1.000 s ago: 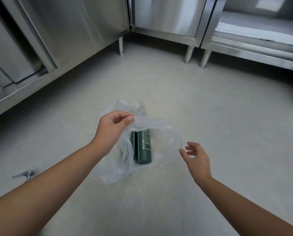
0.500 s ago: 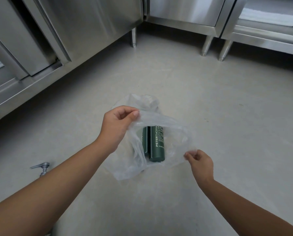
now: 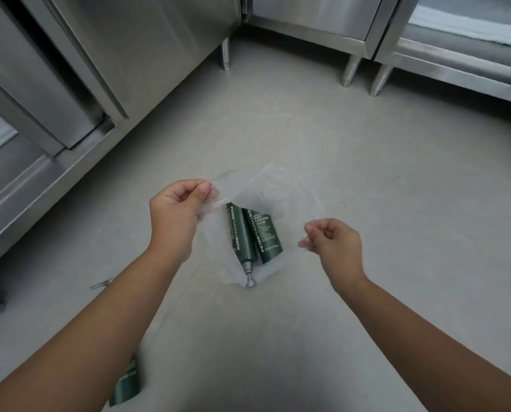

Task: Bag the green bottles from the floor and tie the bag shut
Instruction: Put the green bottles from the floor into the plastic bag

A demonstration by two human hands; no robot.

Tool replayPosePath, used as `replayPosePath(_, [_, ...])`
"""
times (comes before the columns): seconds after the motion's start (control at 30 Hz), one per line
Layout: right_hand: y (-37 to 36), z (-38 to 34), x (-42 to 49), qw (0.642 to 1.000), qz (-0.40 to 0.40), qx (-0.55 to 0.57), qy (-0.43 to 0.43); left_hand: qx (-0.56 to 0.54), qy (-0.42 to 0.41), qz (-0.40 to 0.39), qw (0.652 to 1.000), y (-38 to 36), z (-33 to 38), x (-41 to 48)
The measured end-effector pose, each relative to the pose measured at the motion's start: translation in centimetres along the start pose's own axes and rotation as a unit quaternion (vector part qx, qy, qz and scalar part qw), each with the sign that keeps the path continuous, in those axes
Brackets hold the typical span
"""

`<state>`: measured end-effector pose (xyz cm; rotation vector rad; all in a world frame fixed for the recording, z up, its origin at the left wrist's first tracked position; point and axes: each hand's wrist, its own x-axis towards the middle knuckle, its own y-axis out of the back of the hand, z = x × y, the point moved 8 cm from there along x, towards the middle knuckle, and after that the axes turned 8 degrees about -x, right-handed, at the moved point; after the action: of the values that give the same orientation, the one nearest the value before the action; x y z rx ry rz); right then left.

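A thin clear plastic bag [image 3: 266,200] is held up over the floor [image 3: 396,179] by both hands; its upper left edge is pinched in the grip of the left hand [image 3: 178,215], thumb against curled fingers, and its right edge is pinched in the closed grip of the right hand [image 3: 334,245]. Between the two grips, inside the bag, two green bottles [image 3: 249,233] are seen side by side and touching, tilted, with white lettering along them; the left one ends in a grey pump head [image 3: 249,278] at the bottom of the bag, below both grips. A third green bottle [image 3: 126,385] is seen on the floor well below the left grip, largely hidden by the left forearm; a small grey metal piece [image 3: 101,283] is seen just left of that forearm, partly covered. Steel cabinets [image 3: 147,55] on short legs [image 3: 225,55] are ranged beyond both grips; the floor between the cabinets and the bag is bare.
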<state>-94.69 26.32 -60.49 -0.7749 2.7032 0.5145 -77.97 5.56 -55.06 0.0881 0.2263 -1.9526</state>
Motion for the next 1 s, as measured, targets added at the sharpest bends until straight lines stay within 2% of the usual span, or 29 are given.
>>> replayPosePath(0.27, [3.0,-14.2,-7.5,0.999,0.034,0.005,-0.016,-0.007,0.074,0.099,0.992,3.2,10.8,-4.1])
replayPosePath(0.43, [6.1,-22.8,-12.7,0.999,0.038,-0.015,-0.014,-0.021,0.105,0.142,0.984,4.7,19.0,-9.7])
replayPosePath(0.63, [7.9,-30.6,-21.6,0.998,-0.027,-0.052,0.008,-0.063,0.12,0.211,0.968,7.6,28.0,-19.9])
replayPosePath(0.83, [8.2,-36.4,-29.7,0.989,-0.117,-0.063,0.07,-0.092,0.08,0.296,0.947,10.3,34.3,-30.0])
replayPosePath(1.0, [7.0,-40.2,-33.4,0.971,-0.199,-0.079,0.106,-0.124,0.049,0.381,0.915,13.0,37.7,-36.2])
